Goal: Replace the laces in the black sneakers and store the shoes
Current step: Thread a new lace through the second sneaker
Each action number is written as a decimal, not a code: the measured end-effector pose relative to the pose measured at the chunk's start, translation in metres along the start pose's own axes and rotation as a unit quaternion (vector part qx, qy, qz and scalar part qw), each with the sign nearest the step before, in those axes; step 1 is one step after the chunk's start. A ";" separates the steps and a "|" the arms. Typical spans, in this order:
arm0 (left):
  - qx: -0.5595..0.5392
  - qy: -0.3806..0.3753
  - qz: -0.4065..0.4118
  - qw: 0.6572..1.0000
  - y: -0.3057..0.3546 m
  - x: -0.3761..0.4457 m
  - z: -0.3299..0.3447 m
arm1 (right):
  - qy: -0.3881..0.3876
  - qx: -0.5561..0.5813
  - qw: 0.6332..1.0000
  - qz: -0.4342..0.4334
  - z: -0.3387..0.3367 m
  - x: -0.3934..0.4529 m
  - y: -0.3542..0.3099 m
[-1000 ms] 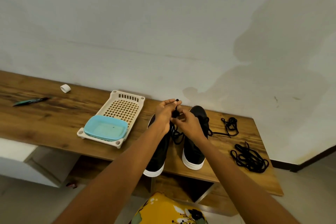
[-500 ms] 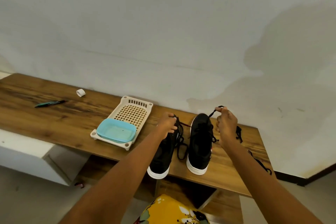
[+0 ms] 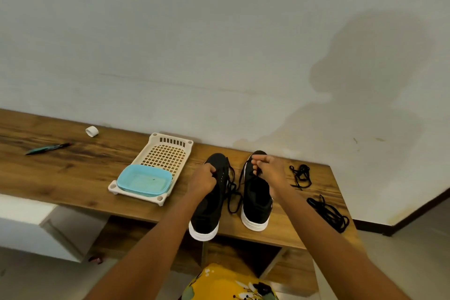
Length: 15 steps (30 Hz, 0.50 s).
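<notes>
- Our left hand [image 3: 202, 181] and right hand [image 3: 269, 170], together 1 second ago, now pinch the lace [image 3: 233, 190] apart.
- Both sneakers [image 3: 255, 200] stand right of the basket [image 3: 168, 151]; we judge we're tightening.

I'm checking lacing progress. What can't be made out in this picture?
Head view:
- Left sneaker eyelets: covered by the left hand and forearm.
- Lace ends: lost inside both fists; right hand hides its grip.
- Loose laces: too tangled to count.
- Pen markings: too small.

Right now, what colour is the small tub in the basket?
Light blue tub, seen in the head view.
</notes>
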<state>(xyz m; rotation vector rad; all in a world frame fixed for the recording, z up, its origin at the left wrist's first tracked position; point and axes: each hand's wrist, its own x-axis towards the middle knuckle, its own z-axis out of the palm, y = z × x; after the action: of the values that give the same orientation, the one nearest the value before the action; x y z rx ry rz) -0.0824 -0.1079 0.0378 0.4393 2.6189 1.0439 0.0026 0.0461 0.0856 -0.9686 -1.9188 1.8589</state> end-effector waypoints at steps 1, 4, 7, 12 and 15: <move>0.007 0.010 0.008 1.000 -0.003 0.002 0.002 | -0.012 -0.004 1.000 0.008 0.000 0.004 0.005; 0.063 0.058 0.050 0.995 -0.009 0.020 0.007 | -0.020 -0.045 0.999 -0.015 0.005 0.014 0.021; 0.118 0.036 0.075 0.990 -0.009 0.038 0.012 | -0.033 -0.158 0.983 -0.088 0.016 0.021 0.036; 0.109 -0.060 0.046 0.991 -0.002 0.061 0.015 | -0.052 -0.371 0.911 -0.169 0.051 0.035 0.054; 0.079 -0.095 0.028 0.992 -0.004 0.070 0.016 | -0.063 -0.399 0.906 -0.125 0.063 0.048 0.061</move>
<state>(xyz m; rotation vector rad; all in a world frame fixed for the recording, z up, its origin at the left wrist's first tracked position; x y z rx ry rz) -0.1413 -0.0745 0.0131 0.6182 2.5388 0.7710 -0.0567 0.0251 0.0075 -0.7383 -2.8030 0.9887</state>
